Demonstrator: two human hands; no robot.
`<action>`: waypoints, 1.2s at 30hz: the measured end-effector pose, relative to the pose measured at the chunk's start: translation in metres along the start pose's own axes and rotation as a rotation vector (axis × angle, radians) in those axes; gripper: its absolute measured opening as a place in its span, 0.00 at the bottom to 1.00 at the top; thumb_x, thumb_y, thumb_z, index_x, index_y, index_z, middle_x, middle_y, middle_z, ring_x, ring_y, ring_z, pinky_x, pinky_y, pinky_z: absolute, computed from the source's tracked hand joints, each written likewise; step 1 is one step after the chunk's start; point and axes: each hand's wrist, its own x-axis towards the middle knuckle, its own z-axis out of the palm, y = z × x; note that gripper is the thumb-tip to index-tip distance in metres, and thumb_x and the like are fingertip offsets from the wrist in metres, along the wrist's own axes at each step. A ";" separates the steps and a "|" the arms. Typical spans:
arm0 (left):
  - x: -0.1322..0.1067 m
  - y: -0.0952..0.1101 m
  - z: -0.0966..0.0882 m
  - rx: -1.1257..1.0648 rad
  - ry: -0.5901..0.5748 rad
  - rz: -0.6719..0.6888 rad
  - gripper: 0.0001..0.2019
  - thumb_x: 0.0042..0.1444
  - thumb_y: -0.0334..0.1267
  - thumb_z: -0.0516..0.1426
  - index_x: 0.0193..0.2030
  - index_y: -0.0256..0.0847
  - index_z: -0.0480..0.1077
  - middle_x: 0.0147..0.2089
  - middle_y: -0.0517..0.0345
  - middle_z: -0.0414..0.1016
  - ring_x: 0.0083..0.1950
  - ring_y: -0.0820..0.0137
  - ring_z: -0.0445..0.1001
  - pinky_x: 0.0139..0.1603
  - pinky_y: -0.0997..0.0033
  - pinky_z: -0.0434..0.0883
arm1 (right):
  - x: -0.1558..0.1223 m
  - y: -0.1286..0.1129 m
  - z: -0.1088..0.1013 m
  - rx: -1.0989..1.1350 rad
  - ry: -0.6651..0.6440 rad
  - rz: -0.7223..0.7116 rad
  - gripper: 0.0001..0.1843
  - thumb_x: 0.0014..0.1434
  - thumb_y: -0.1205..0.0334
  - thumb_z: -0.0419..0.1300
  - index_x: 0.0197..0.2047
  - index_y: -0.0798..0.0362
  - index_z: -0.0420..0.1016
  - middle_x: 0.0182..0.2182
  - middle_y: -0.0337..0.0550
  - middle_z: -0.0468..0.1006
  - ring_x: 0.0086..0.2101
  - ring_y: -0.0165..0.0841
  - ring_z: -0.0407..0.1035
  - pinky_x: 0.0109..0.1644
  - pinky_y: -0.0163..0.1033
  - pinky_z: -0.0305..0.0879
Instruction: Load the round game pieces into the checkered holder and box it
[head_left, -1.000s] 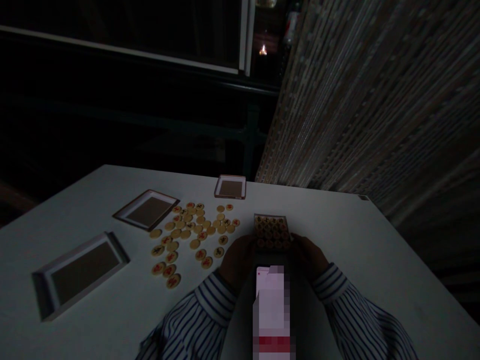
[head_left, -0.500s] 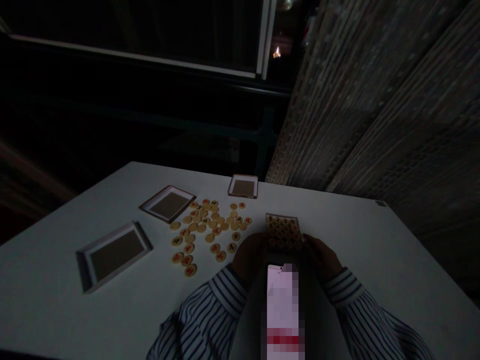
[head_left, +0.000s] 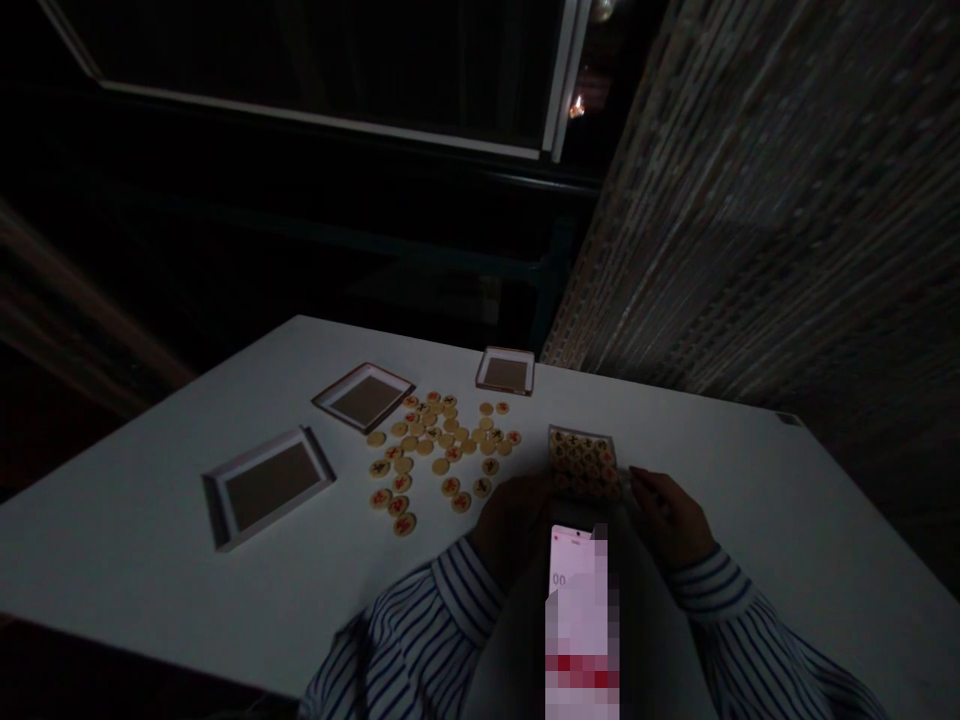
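Note:
A small box [head_left: 582,432] packed with rows of round Chinese chess pieces [head_left: 582,462] is on the white table in front of me, its near part in shadow. My left hand [head_left: 516,520] is closed at the box's left side, its fingers mostly lost in the dark. At the right edge, my right hand [head_left: 673,515] has its fingers curled in towards the box; their exact contact is hard to make out. Loose Chinese chess pieces [head_left: 446,440], some with red or black characters up and some blank side up, lie scattered left of the box.
A lit phone [head_left: 577,555] with a partly blurred screen is between my forearms. Three shallow trays stand on the white table [head_left: 135,540]: a left one [head_left: 216,510], a middle one [head_left: 341,420] and a far one [head_left: 506,389]. A string curtain [head_left: 720,200] hangs behind the table's right side.
The view has swung slightly left, so everything appears further right. My right hand's fingers appear slightly further from the box's edge. The loose pieces and trays keep their places.

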 end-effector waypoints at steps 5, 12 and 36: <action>-0.015 0.003 -0.012 0.092 -0.012 -0.005 0.12 0.56 0.33 0.46 0.39 0.38 0.70 0.38 0.50 0.76 0.39 0.65 0.74 0.40 0.63 0.71 | 0.003 -0.017 -0.006 0.018 -0.023 -0.071 0.14 0.59 0.57 0.49 0.40 0.55 0.72 0.34 0.49 0.75 0.32 0.34 0.70 0.33 0.39 0.69; -0.033 -0.003 -0.022 0.219 -0.046 -0.052 0.12 0.55 0.35 0.47 0.32 0.40 0.72 0.31 0.53 0.76 0.32 0.68 0.73 0.33 0.68 0.71 | 0.003 -0.034 -0.008 0.008 -0.093 -0.170 0.11 0.59 0.60 0.49 0.36 0.54 0.71 0.29 0.46 0.75 0.31 0.33 0.70 0.33 0.38 0.68; -0.086 -0.020 -0.078 0.127 0.201 -0.175 0.10 0.56 0.36 0.50 0.38 0.38 0.70 0.34 0.52 0.76 0.36 0.69 0.74 0.37 0.67 0.73 | 0.017 -0.088 0.022 -0.121 -0.228 -0.511 0.10 0.57 0.63 0.50 0.33 0.52 0.73 0.26 0.44 0.74 0.28 0.32 0.68 0.30 0.37 0.63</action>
